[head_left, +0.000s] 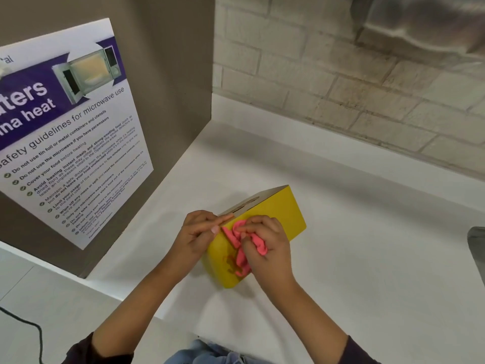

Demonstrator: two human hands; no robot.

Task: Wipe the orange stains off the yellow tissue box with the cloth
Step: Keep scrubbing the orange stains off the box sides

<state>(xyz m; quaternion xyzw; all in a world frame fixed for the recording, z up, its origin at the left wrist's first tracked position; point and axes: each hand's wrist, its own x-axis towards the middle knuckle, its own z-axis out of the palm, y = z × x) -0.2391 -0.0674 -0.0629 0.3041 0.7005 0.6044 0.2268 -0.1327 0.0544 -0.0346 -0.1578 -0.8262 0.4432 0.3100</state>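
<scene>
Yellow tissue box [286, 208] sits mid tabletop [367, 245]. Orange stains [230, 260] remain at the near-left end of its face. Right grip [271, 249] holds the bunched pink cloth [237, 239] against the face. Left grip [198, 232], fingers straight, steadies the top edge. Looks mid-wipe. Next: firm strokes over the stains.

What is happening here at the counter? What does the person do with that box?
A person is cleaning a yellow box that stands on a white counter. The left hand steadies it at the top edge, with the fingers fairly straight. The right hand grips a bunched pink cloth and presses it against the box's yellow side. Orange stains show on that side, at the lower end of the cloth, so the wiping is not yet finished.
</scene>
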